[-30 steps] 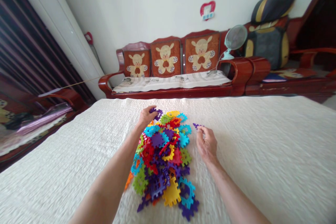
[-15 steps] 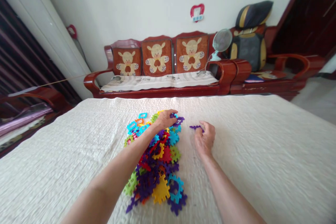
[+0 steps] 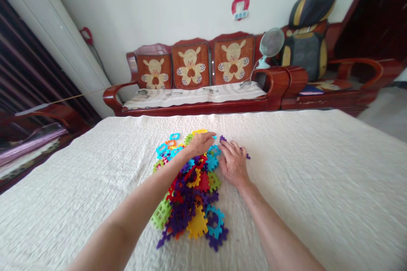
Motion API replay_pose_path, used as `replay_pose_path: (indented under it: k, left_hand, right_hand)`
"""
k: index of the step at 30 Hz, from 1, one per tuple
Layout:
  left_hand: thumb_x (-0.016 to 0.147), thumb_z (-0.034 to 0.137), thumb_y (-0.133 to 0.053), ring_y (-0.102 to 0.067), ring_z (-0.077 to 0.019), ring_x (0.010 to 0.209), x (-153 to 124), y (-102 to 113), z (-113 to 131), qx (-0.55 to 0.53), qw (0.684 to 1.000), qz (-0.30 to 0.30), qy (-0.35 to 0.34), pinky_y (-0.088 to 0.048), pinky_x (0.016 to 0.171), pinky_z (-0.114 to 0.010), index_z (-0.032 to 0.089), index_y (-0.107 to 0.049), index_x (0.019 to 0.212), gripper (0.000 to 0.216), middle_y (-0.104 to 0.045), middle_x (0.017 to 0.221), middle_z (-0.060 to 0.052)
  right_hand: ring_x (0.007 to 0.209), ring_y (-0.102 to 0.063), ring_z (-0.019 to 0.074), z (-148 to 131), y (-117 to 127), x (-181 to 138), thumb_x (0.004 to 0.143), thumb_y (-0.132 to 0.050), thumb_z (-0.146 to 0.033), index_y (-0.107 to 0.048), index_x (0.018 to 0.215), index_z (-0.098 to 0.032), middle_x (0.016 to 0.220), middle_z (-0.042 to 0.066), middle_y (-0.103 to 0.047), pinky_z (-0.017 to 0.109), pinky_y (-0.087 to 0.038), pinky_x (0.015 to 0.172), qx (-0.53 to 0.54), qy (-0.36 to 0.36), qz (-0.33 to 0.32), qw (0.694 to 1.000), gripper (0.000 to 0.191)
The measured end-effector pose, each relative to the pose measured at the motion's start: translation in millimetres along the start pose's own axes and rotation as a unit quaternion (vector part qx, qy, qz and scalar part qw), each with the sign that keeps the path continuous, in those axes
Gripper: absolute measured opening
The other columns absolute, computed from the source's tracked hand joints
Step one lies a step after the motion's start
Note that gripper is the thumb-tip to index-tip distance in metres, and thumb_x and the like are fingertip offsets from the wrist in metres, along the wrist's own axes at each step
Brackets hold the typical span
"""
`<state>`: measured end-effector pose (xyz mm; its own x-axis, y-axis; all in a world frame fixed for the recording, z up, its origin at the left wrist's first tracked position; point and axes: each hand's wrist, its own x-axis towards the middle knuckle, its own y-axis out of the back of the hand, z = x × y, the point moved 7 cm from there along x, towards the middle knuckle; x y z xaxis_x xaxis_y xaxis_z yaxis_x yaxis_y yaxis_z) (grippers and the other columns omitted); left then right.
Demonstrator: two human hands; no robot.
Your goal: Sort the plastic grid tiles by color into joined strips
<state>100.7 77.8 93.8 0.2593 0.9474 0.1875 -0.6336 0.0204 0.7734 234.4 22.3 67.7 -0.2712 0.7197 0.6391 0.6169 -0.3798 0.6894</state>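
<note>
A heap of colourful toothed plastic building pieces [image 3: 197, 222] lies on the white quilted cloth. My left hand [image 3: 201, 143] is over the far end of the heap, fingers stretched to the right with nothing visible in them. Light blue pieces [image 3: 212, 161] lie just below its fingertips. My right hand [image 3: 233, 161] is to the right of the heap, its fingers closed at a purple toothed piece [image 3: 223, 138]; its thumb is mostly hidden. Another purple piece [image 3: 248, 156] shows partly from behind the right hand, on the cloth.
The cloth-covered surface [image 3: 305, 178] spreads wide around the heap. Beyond it stands a dark red wooden sofa [image 3: 190, 108] with bear cushions [image 3: 191, 67]. A small fan [image 3: 271, 43] and an armchair with a massage pad [image 3: 305, 57] are at the right.
My right hand has moved left, towards the left hand, leaving its purple piece behind on the right. The purple piece at my left fingers is now at my right fingertips.
</note>
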Motion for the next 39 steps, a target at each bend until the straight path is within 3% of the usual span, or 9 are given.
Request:
replay_pose_path:
  k: [4,8,17,20,22,26,29,35,39]
  left_hand:
    - [0.087,0.042,-0.056,-0.052,-0.0268,0.127,-26.6,-13.3,6.9,0.150,0.983,-0.052,-0.091,-0.040,0.109,-0.039,0.016,-0.047,0.138,0.058,-0.056,0.137,-0.013]
    - [0.087,0.050,-0.053,-0.042,-0.0286,0.136,-46.2,-23.1,6.3,0.210,0.964,-0.117,-0.113,-0.036,0.111,-0.045,0.019,-0.040,0.141,0.064,-0.045,0.147,-0.013]
    - [0.089,0.047,-0.052,-0.050,-0.0268,0.127,-64.2,-8.1,3.4,0.245,0.952,-0.142,-0.117,-0.038,0.108,-0.042,0.024,-0.058,0.125,0.043,-0.052,0.141,-0.008]
    - [0.088,0.040,-0.054,-0.060,-0.0239,0.113,-68.7,10.8,3.4,0.190,0.965,-0.135,-0.117,-0.045,0.101,-0.038,0.022,-0.063,0.117,0.035,-0.065,0.124,-0.007]
    - [0.090,0.039,-0.051,-0.062,-0.0215,0.110,-71.2,36.6,-3.5,0.118,0.985,-0.081,-0.099,-0.047,0.098,-0.035,0.024,-0.064,0.118,0.035,-0.068,0.120,-0.005]
    - [0.089,0.049,-0.048,-0.062,-0.0240,0.111,-85.9,96.1,-51.9,0.010,0.998,0.061,0.022,-0.048,0.099,-0.038,0.020,-0.065,0.121,0.046,-0.067,0.123,-0.007]
    - [0.084,0.056,-0.053,-0.063,-0.0278,0.111,-101.8,111.6,-86.6,-0.010,0.992,0.059,0.112,-0.049,0.097,-0.041,0.018,-0.066,0.120,0.054,-0.068,0.122,-0.008]
    - [0.073,0.059,-0.067,-0.046,-0.0297,0.132,-106.7,74.0,-70.3,0.050,0.990,-0.117,0.058,-0.037,0.111,-0.042,0.027,-0.053,0.136,0.071,-0.050,0.145,-0.005]
    - [0.066,0.053,-0.075,-0.031,-0.0311,0.141,-99.0,49.3,-56.3,0.137,0.977,-0.161,-0.001,-0.027,0.116,-0.046,0.026,-0.044,0.141,0.085,-0.036,0.154,-0.009]
  right_hand:
    - [0.135,-0.032,0.0340,-3.5,-12.2,-5.3,0.092,-0.039,-0.022,-0.055,0.130,-0.021,0.143,0.009,-0.052,0.058,-0.020,0.104,-0.060,0.013,-0.080,0.995,0.041]
    - [0.133,-0.034,0.0342,0.9,-21.0,-9.0,0.096,-0.035,-0.025,-0.054,0.131,-0.022,0.140,0.008,-0.055,0.060,-0.021,0.102,-0.079,0.010,-0.119,0.990,0.040]
    - [0.125,-0.042,0.0325,11.6,-21.7,-8.4,0.097,-0.037,-0.030,-0.059,0.122,-0.019,0.126,0.010,-0.064,0.057,-0.022,0.101,-0.087,-0.029,-0.084,0.992,0.035]
    - [0.122,-0.044,0.0311,15.0,-19.3,-7.1,0.096,-0.038,-0.028,-0.060,0.119,-0.018,0.123,0.011,-0.066,0.054,-0.023,0.101,-0.086,-0.044,-0.072,0.993,0.033]
    - [0.122,-0.044,0.0309,14.8,-19.6,-6.9,0.095,-0.040,-0.028,-0.060,0.119,-0.018,0.124,0.010,-0.066,0.053,-0.023,0.100,-0.087,-0.041,-0.075,0.992,0.032]
    - [0.121,-0.046,0.0304,14.8,-20.7,-7.6,0.094,-0.042,-0.028,-0.062,0.116,-0.019,0.123,0.009,-0.066,0.052,-0.025,0.099,-0.087,-0.035,-0.070,0.993,0.031]
    - [0.118,-0.050,0.0294,16.0,-22.6,-8.0,0.093,-0.043,-0.030,-0.064,0.112,-0.019,0.120,0.009,-0.067,0.050,-0.028,0.097,-0.070,-0.021,-0.061,0.995,0.030]
    - [0.111,-0.057,0.0278,12.4,-12.4,-4.0,0.090,-0.048,-0.029,-0.066,0.104,-0.018,0.111,0.010,-0.070,0.047,-0.036,0.095,-0.004,0.012,-0.005,1.000,0.025]
    - [0.111,-0.059,0.0237,-25.4,0.2,-2.4,0.088,-0.051,-0.026,-0.064,0.107,-0.019,0.111,0.009,-0.070,0.042,-0.040,0.100,0.131,0.106,0.007,0.986,0.024]
